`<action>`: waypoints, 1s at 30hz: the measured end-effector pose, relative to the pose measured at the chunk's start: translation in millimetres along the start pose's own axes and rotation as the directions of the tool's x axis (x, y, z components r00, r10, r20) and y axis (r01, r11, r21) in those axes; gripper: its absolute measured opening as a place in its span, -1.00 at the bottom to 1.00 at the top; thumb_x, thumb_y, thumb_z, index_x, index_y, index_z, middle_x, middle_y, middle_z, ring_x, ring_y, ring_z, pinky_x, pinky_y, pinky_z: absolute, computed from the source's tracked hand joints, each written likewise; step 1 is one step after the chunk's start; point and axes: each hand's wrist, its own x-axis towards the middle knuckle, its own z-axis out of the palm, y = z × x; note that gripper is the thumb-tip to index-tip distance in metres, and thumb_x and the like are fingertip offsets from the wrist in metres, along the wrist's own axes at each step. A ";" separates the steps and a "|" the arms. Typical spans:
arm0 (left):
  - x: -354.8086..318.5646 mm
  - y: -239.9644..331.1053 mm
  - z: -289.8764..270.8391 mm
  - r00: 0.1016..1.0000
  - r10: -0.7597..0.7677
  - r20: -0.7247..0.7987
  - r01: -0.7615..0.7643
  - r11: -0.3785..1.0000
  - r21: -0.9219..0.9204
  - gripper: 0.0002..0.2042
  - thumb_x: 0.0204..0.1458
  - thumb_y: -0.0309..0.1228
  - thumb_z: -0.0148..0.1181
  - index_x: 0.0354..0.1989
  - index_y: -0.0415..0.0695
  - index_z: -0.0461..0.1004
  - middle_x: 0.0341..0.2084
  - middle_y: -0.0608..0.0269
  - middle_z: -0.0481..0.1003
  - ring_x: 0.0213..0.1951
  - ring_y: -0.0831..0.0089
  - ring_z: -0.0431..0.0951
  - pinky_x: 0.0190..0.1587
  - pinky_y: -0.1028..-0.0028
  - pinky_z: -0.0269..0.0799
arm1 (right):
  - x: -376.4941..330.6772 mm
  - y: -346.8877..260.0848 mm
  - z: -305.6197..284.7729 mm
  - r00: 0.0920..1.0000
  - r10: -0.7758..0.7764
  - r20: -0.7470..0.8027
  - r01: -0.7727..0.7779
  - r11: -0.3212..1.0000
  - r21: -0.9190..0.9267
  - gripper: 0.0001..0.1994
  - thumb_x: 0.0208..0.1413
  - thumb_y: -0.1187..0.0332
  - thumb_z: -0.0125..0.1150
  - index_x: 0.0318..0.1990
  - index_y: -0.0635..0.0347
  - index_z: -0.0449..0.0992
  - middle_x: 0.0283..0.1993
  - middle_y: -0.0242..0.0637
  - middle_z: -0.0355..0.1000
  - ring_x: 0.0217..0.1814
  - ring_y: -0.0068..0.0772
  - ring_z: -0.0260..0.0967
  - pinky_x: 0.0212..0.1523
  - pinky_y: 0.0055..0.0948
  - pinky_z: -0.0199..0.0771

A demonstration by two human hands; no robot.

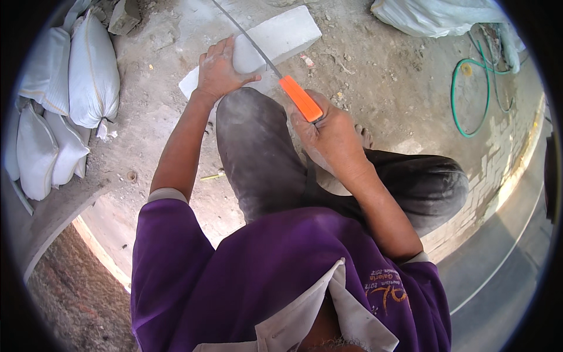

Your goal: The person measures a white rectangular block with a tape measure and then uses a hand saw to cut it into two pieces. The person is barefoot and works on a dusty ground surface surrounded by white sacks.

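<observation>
A long white block, like aerated concrete (293,32), lies on the dusty ground ahead of my knees. My left hand (220,70) rests flat on it with spread fingers, the thumb pointing right. My right hand (331,138) is wrapped round the orange handle of a handsaw (300,98). The saw's thin blade, seen nearly edge-on, slants up and left across the block and leaves the picture at the top. From here I cannot tell how deep the blade sits in the block.
Several filled white sacks (94,70) are stacked at the left. A rough grey chunk (124,16) lies beside them. White sheeting (440,14) is at the upper right, near a coiled green hose (454,94). Small rubble and a thin yellow item (211,176) are on the ground.
</observation>
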 end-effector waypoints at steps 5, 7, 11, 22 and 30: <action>5.0 10.9 -14.8 0.987 -0.104 0.119 0.101 0.994 0.034 0.14 -0.32 0.29 0.45 0.41 -0.20 0.21 0.20 -0.02 0.41 0.25 0.08 0.39 0.28 0.08 0.24 | -4.8 5.6 6.0 1.000 -0.019 -0.015 0.019 1.000 0.013 -0.65 0.26 0.26 0.22 0.11 0.25 0.47 -0.33 0.11 0.54 -0.23 0.26 0.51 -0.23 -0.07 0.54; 11.6 9.7 -16.9 0.980 -0.128 0.154 0.124 0.992 0.033 0.12 -0.33 0.25 0.46 0.41 -0.18 0.21 0.18 -0.02 0.42 0.24 0.08 0.40 0.27 0.07 0.26 | -29.8 3.1 -2.4 1.000 -0.021 -0.022 0.021 1.000 0.004 -0.63 0.28 0.26 0.22 0.15 0.25 0.46 -0.29 0.10 0.55 -0.21 0.25 0.53 -0.20 -0.10 0.56; 18.1 -6.6 -13.7 0.985 -0.123 0.125 0.118 0.992 0.044 0.09 -0.35 0.25 0.46 0.38 -0.15 0.26 0.14 0.04 0.47 0.22 0.12 0.42 0.25 0.08 0.29 | -98.1 3.6 -31.3 0.999 0.025 -0.021 -0.022 0.994 0.107 -0.60 0.31 0.24 0.19 0.20 0.26 0.45 -0.17 0.10 0.57 -0.14 0.20 0.57 -0.12 -0.21 0.61; 32.4 -17.2 -17.9 0.969 -0.164 0.183 0.155 0.986 0.061 0.12 -0.35 0.28 0.43 0.41 -0.15 0.25 0.20 -0.01 0.43 0.27 0.10 0.39 0.29 0.14 0.29 | 2.9 -2.0 2.8 0.996 0.090 0.008 -0.090 0.995 -0.043 -0.65 0.27 0.20 0.20 0.06 0.28 0.52 -0.34 0.11 0.56 -0.21 0.27 0.53 -0.12 -0.03 0.55; 23.3 -14.8 -16.2 0.972 -0.152 0.178 0.139 0.987 0.083 0.15 -0.38 0.32 0.44 0.40 -0.17 0.25 0.18 -0.04 0.45 0.24 0.11 0.42 0.30 0.12 0.29 | -11.8 -6.2 -17.2 1.000 -0.029 0.012 0.030 0.995 -0.098 -0.68 0.26 0.22 0.21 0.00 0.30 0.54 -0.35 0.08 0.56 -0.19 0.23 0.54 -0.08 -0.03 0.54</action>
